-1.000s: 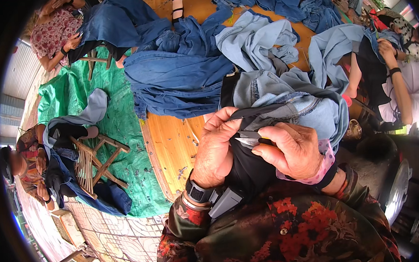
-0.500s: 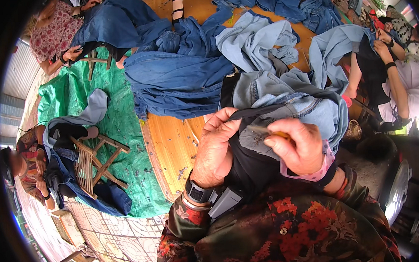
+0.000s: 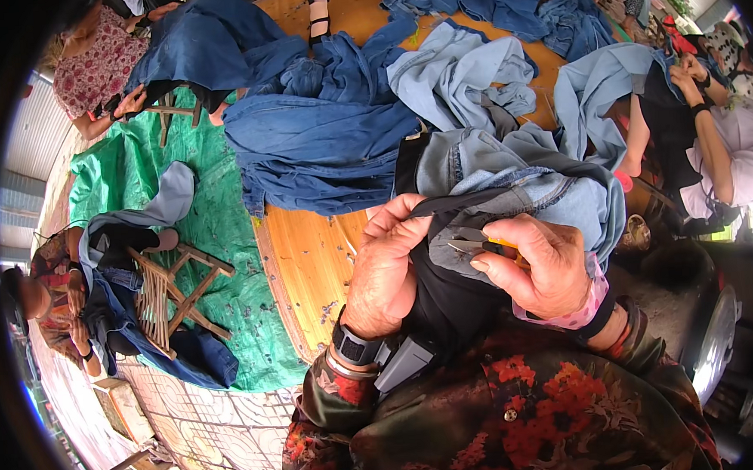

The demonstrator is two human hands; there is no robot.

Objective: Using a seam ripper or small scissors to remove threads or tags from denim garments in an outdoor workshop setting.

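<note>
My left hand [image 3: 379, 278] is closed, pinching the folded black edge [image 3: 462, 201] of a light blue denim garment [image 3: 522, 153] between thumb and fingers. The garment lies over my lap and spreads away onto the wooden surface, with its grey inner side and black fabric turned up near me. In my right hand [image 3: 546, 263] are small thread snips [image 3: 468, 241] with a yellow handle. Their pointed blades stand apart and aim left, just over the grey cloth and a short way from my left fingertips.
A dark blue denim pile [image 3: 319, 148] and lighter denim [image 3: 461, 70] lie on the wooden board [image 3: 310, 273], which is dotted with scraps. A green tarp [image 3: 249, 329] and a wooden folding stool [image 3: 186, 290] are at the left. Several people sit around handling denim.
My right hand has drawn slightly right, and the snips' blades now show clearly spread. My left hand keeps its pinch on the black edge.
</note>
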